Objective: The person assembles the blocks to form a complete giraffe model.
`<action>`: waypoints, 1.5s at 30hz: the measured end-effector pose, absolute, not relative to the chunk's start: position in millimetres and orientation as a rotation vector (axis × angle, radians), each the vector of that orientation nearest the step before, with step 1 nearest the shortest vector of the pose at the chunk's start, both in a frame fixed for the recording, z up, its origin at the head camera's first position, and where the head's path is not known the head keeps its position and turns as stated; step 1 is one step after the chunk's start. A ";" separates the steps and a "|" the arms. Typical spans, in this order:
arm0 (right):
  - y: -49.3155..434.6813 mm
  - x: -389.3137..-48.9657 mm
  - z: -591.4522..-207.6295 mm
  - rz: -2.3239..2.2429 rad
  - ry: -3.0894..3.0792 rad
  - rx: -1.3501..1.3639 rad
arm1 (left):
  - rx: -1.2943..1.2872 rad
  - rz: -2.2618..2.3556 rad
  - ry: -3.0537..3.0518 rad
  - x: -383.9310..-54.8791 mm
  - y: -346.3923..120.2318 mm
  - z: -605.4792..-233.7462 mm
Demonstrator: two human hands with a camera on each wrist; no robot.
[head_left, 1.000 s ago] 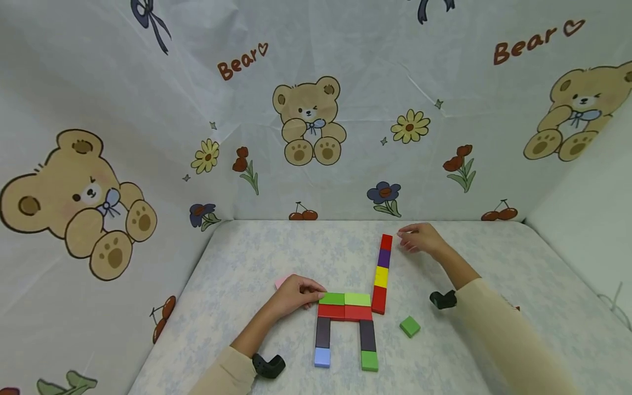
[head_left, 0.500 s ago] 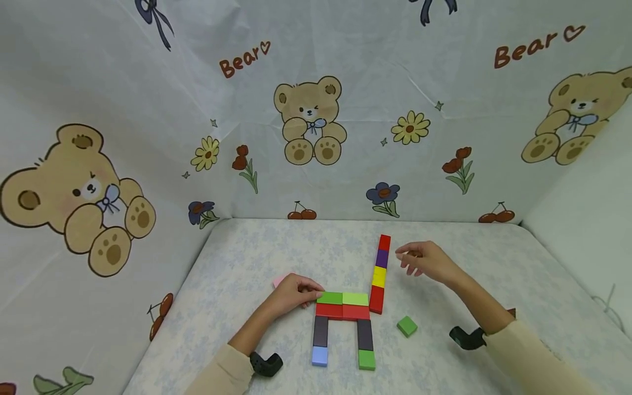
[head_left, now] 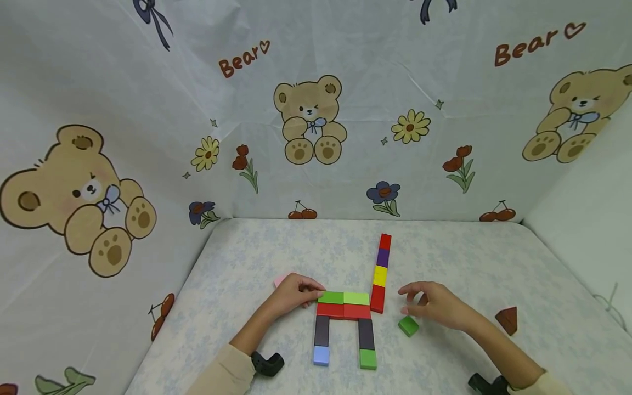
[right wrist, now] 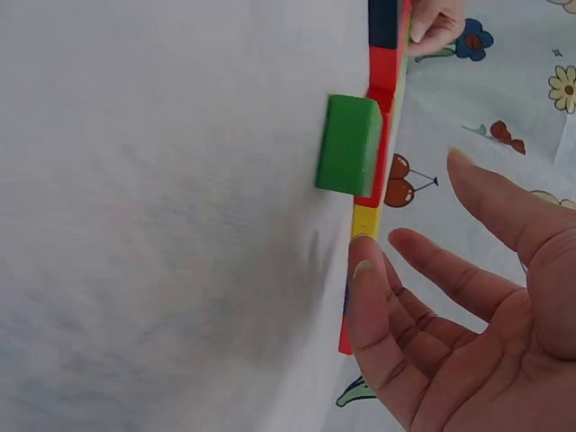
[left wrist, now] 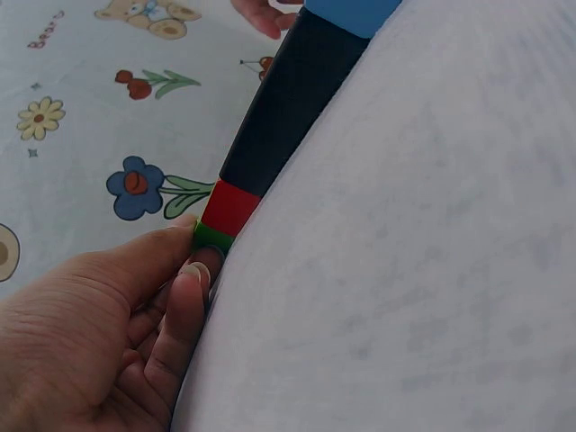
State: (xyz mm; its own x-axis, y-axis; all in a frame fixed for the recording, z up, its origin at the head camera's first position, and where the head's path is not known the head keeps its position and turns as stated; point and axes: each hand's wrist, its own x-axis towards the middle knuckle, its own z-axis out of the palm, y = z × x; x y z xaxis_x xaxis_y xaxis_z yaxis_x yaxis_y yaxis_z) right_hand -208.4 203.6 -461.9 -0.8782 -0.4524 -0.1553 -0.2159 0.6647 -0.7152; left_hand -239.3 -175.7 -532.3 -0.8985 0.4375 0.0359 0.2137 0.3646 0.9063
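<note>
My left hand (head_left: 294, 293) holds the left end of a green block (head_left: 331, 297) between thumb and finger. That block lies beside a light green one (head_left: 356, 298), above a row of red blocks (head_left: 343, 311). Two black blocks (head_left: 322, 331) extend toward me, ending in a blue block (head_left: 321, 355) and a green block (head_left: 367, 359). My right hand (head_left: 434, 304), fingers spread and holding nothing, hovers just beyond a loose green block (head_left: 408, 326). In the right wrist view, that loose block (right wrist: 349, 144) sits apart from the fingertips.
A slanting strip of red, purple, yellow (head_left: 380, 276) and red blocks runs toward the back. At right lies a brown triangular block (head_left: 507, 320). A pink block (head_left: 279, 281) shows partly behind my left hand. Bear-printed cloth (head_left: 360, 164) rises behind the table.
My right hand has come from beside the strip's far end toward me, to the loose green block, uncovering the brown block. My left hand stays put.
</note>
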 end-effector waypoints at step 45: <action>219.6 -199.0 -473.5 -0.957 2.324 -0.799 | 0.603 1.545 2.422 -236.7 -174.1 -531.4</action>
